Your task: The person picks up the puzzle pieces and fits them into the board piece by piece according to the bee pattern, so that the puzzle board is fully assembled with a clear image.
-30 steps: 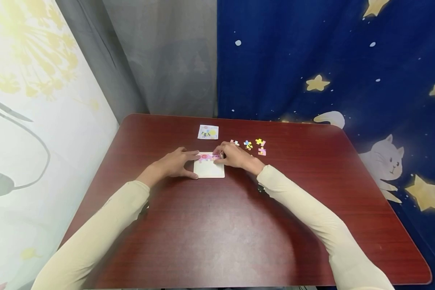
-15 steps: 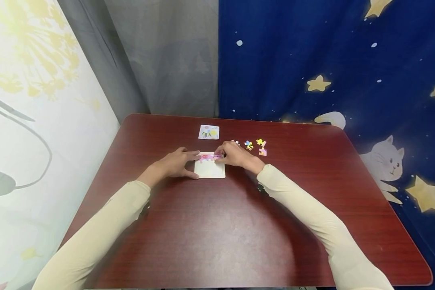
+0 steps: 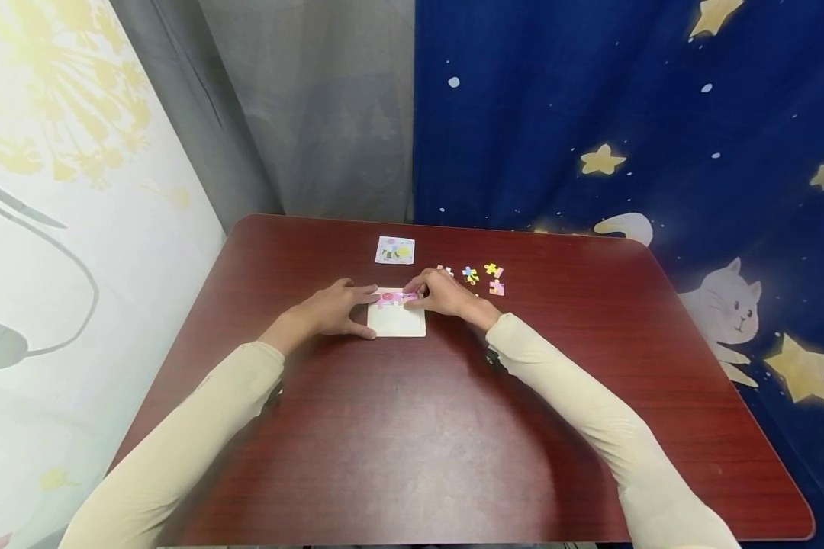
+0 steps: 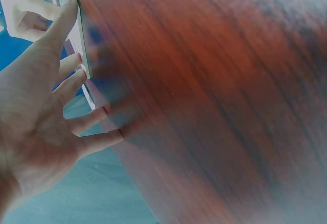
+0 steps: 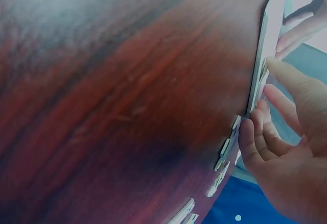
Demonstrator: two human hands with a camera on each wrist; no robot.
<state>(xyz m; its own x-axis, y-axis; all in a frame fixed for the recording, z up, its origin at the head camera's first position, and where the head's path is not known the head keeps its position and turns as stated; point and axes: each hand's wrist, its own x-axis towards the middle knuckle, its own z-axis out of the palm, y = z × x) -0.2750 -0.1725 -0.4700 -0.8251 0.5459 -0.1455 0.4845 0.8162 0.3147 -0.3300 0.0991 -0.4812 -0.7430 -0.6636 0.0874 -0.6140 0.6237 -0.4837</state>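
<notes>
A glossy, wood-grain tabletop [image 3: 412, 457] shines before you under a smooth, pale tray [image 3: 397, 324] and printed puzzle pieces [image 3: 497, 287] that look like thin board; your sleeves [image 3: 570, 389] are matt cloth, the blue curtain [image 3: 515, 114] beyond matt fabric.

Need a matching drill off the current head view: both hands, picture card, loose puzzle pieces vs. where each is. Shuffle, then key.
Things
1. Left hand
2. Right hand
3. Small picture card
4. Loose puzzle pieces

Places
A. Flat on the table, directly beyond the puzzle board
B. Scattered on the table, right of the puzzle board
C. At the puzzle board's left edge, fingers and thumb spread
D. Fingertips at the puzzle board's far right part

Pairs: 1-C, 2-D, 3-A, 4-B
</notes>
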